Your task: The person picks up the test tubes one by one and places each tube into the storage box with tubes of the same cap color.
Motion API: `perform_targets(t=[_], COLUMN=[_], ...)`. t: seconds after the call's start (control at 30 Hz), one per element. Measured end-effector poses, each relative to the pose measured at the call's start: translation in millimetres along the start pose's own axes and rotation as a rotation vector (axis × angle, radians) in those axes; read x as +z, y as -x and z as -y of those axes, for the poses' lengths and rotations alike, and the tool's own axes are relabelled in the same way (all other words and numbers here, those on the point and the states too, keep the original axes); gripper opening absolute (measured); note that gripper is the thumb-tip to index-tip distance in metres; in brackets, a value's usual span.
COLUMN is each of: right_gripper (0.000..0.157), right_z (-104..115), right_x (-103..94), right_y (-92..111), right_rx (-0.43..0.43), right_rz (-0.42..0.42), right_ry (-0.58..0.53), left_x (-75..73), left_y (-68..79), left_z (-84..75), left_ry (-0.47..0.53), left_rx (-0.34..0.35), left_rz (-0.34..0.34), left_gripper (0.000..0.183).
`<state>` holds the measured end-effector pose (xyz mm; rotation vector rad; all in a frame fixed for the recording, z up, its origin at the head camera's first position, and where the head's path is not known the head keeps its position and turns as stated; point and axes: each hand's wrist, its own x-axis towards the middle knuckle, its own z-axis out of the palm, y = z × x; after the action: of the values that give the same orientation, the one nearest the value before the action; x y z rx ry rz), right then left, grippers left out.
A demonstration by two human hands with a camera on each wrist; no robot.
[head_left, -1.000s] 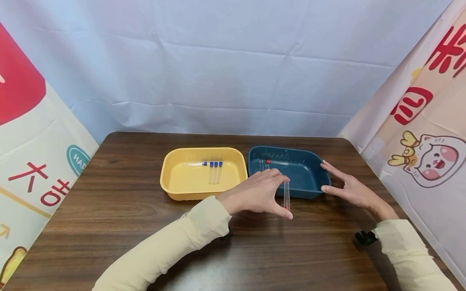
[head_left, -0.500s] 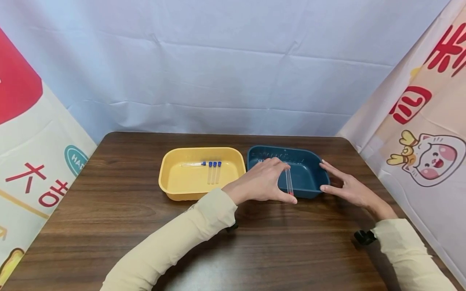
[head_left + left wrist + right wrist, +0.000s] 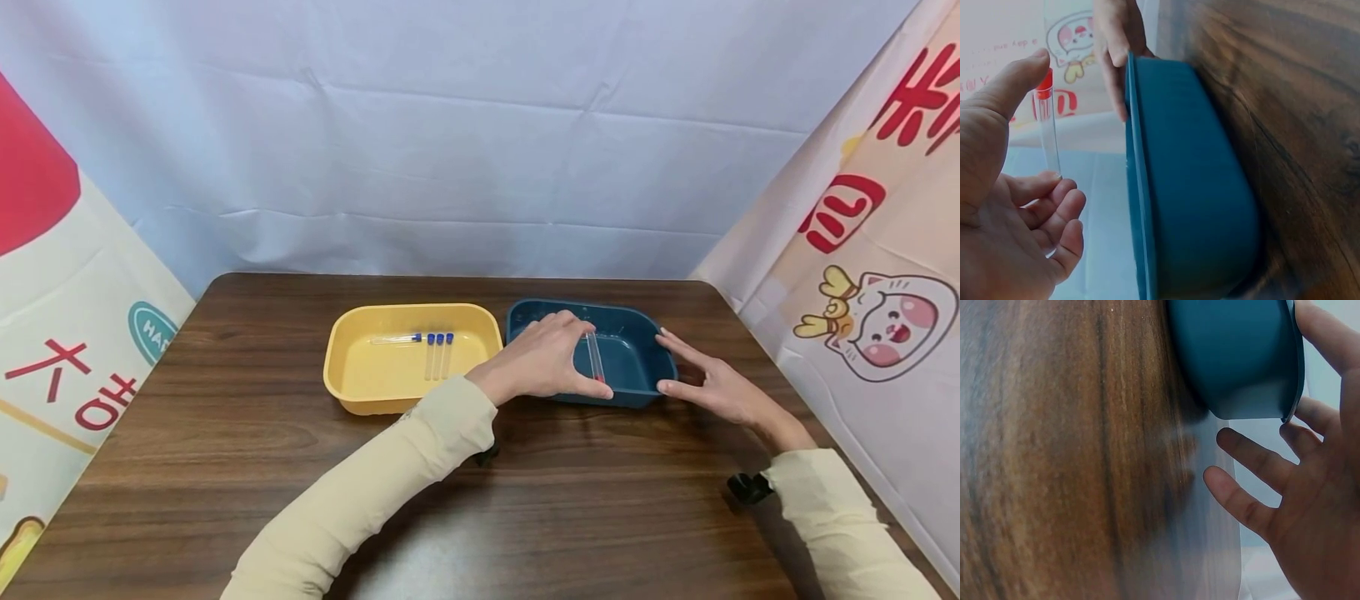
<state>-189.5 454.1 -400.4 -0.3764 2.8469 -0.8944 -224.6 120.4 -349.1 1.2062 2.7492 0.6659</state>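
My left hand (image 3: 542,356) is over the dark blue bin (image 3: 660,385), pinching a clear test tube (image 3: 595,354) lengthwise between thumb and fingertip. In the left wrist view the tube's red cap (image 3: 1044,84) meets the thumb and its other end meets a finger. My right hand (image 3: 720,390) touches the right end of the blue bin, fingers spread and fairly straight. In the right wrist view its fingertips lie at the bin's rim (image 3: 1297,375). The left hand hides part of the bin's inside.
Left of the blue bin stands a yellow bin (image 3: 341,367). Several blue-capped test tubes (image 3: 438,358) lie in it, one turned sideways. Both bins are on a brown wooden table (image 3: 225,442). A pale cloth (image 3: 450,150) hangs behind, with printed banners at both sides.
My left hand has moved away from me and slightly right, carrying the red-capped test tube from the bin's near edge to over its inside. The right hand stays at the bin's end.
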Motion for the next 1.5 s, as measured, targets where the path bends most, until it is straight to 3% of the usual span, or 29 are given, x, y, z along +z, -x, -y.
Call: perform_targets(t=[0.4, 0.73, 1.5], right_gripper=[0.082, 0.085, 0.082], right_z=[3, 2, 3], right_x=[-0.3, -1.0, -1.5], right_y=[1, 0, 2], right_rx=[-0.003, 0.015, -0.008], right_rz=[-0.001, 0.006, -0.004], right_ry=[-0.003, 0.007, -0.012], left_x=[6.6, 13.1, 30.6], left_y=[-18.2, -33.9, -50.3], left_z=[12.1, 20.8, 33.1], left_ry=[0.054, 0.033, -0.011], left_rx=[-0.036, -0.077, -0.128], left_rz=[0.005, 0.027, 0.077], left_gripper=[0.095, 0.096, 0.098])
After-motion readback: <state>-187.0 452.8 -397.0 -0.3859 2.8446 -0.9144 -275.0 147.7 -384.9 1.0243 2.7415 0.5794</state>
